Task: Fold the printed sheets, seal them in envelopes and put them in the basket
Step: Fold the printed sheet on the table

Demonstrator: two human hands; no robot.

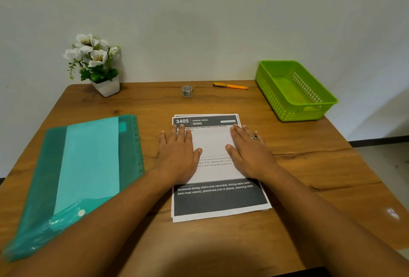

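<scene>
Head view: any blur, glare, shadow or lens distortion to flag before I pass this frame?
Head view: wide-angle bowing curves the far edge of the table; a dark shadow covers its near edge at bottom centre and a small glare spot sits at right; head view, the near corner of the teal plastic folder is smeared; on the printed sheets the heading reads clearly, the small text softly.

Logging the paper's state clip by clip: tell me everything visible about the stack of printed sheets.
The stack of printed sheets lies flat and unfolded on the wooden table, mid-table in front of the person. It is white paper with a dark header band reading 3405 DINING AREA and a dark footer block with white text. Edges of lower sheets peek out at the top and right, so there are several sheets, slightly misaligned. The left hand and right hand rest flat across its left and right edges, fingers straight.
</scene>
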